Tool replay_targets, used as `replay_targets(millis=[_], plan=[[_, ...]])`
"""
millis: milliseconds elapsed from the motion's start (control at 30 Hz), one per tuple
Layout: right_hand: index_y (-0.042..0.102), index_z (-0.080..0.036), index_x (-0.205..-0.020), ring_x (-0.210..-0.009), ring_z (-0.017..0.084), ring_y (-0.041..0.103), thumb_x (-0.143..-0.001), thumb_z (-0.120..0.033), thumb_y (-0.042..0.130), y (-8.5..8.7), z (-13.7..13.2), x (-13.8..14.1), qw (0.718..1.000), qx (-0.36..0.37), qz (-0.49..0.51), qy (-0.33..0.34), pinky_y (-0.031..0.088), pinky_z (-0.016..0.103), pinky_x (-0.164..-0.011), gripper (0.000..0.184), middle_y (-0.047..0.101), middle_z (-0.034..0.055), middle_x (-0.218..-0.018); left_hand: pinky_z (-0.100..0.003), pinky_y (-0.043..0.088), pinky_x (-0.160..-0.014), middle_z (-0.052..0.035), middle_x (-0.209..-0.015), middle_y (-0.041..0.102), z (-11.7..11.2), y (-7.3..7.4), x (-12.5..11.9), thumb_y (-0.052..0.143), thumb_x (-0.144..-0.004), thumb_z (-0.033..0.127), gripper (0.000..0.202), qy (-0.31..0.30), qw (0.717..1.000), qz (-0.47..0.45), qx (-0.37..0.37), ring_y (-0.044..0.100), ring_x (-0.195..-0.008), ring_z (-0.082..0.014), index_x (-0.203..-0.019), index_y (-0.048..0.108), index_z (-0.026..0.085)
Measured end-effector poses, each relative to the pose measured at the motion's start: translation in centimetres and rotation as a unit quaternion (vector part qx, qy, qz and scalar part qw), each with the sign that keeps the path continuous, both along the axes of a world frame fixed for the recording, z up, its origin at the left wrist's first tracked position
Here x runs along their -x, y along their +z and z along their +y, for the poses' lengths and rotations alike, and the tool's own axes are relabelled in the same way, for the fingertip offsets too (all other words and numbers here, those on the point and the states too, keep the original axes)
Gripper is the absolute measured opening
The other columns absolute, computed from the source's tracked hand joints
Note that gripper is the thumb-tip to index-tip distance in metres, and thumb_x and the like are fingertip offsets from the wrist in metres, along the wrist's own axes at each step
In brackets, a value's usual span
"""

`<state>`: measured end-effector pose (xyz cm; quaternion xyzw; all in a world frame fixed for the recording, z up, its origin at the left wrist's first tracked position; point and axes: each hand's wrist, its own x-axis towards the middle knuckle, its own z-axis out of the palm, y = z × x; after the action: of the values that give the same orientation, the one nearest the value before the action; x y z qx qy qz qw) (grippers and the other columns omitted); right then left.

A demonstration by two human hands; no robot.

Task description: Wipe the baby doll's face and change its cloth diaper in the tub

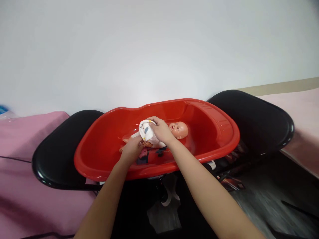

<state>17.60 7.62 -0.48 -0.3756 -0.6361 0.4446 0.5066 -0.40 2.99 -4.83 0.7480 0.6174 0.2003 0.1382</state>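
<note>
A baby doll (179,129) lies on its back in a red baby bathtub (215,116), its head to the right and its feet to the left. Over its middle is a white printed cloth (148,133), bunched up with its rim folded. My right hand (160,128) has its fingers closed on the upper side of this cloth. Lower and to the left, my left hand (133,149) is closed at the cloth's near edge, beside the doll's arm. What its fingertips grip is partly hidden. A dark printed picture shows on the tub floor under the doll.
Black shelves (251,119) flank the tub on the right and the left. Pink-covered surfaces (45,132) lie beyond them. A pale wall (154,49) rises right behind the tub. Underneath are dark stand parts and some objects I cannot make out.
</note>
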Motion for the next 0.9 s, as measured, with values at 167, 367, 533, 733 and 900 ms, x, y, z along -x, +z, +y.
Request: replay_targets(millis=[167,367,533,733,900], plan=[[0.057,-0.016,-0.135,-0.122,0.019,0.06,-0.093,-0.017,0.043,-0.6,0.1,-0.2,0.988,0.01,-0.138,-0.073,0.042,0.035,-0.11,0.044,0.065,0.01,-0.135,-0.028,0.042,-0.071,-0.0057,-0.104,0.074,0.2,0.0,0.2,0.052,-0.087,0.015,0.024,-0.026,0.999,0.021,0.0,0.065,-0.093,-0.0226,-0.098,0.072,0.022],[0.063,-0.011,-0.13,-0.135,0.03,0.053,-0.092,-0.02,0.053,-0.2,-1.1,-0.7,0.904,-0.068,-0.411,-0.094,0.044,0.04,-0.109,0.04,0.054,0.0191,-0.148,-0.029,0.044,-0.077,-0.005,-0.109,0.074,0.2,0.0,0.2,0.051,-0.086,0.014,0.033,-0.02,1.0,0.006,0.021,0.065,-0.095,-0.0222,-0.107,0.074,0.024],[0.076,-0.016,-0.109,-0.104,0.031,0.071,-0.084,-0.04,0.07,0.0,-1.3,-0.9,0.803,0.049,-0.594,0.02,0.053,0.038,-0.089,0.036,0.076,0.0164,-0.112,-0.031,0.045,-0.088,-0.006,-0.122,0.072,0.4,-0.8,0.5,0.057,-0.085,0.017,0.038,0.005,1.0,-0.003,0.016,0.063,-0.109,-0.0244,-0.119,0.071,0.023],[0.074,-0.016,-0.118,-0.112,0.031,0.07,-0.092,-0.023,0.056,-0.4,-2.0,0.6,0.767,0.028,-0.64,0.038,0.054,0.039,-0.088,0.033,0.074,0.018,-0.119,-0.029,0.045,-0.083,-0.0051,-0.119,0.072,0.4,-0.7,0.4,0.052,-0.087,0.015,0.034,-0.001,1.0,-0.004,0.019,0.064,-0.103,-0.0219,-0.114,0.072,0.024],[0.07,-0.014,-0.12,-0.109,0.03,0.071,-0.093,-0.03,0.055,-0.2,-1.8,0.3,0.799,0.005,-0.601,-0.003,0.053,0.036,-0.087,0.034,0.073,0.0204,-0.118,-0.028,0.044,-0.082,-0.0032,-0.115,0.073,0.1,-0.6,0.2,0.058,-0.086,0.015,0.033,0.012,1.0,-0.016,0.021,0.064,-0.101,-0.0208,-0.115,0.068,0.024]])
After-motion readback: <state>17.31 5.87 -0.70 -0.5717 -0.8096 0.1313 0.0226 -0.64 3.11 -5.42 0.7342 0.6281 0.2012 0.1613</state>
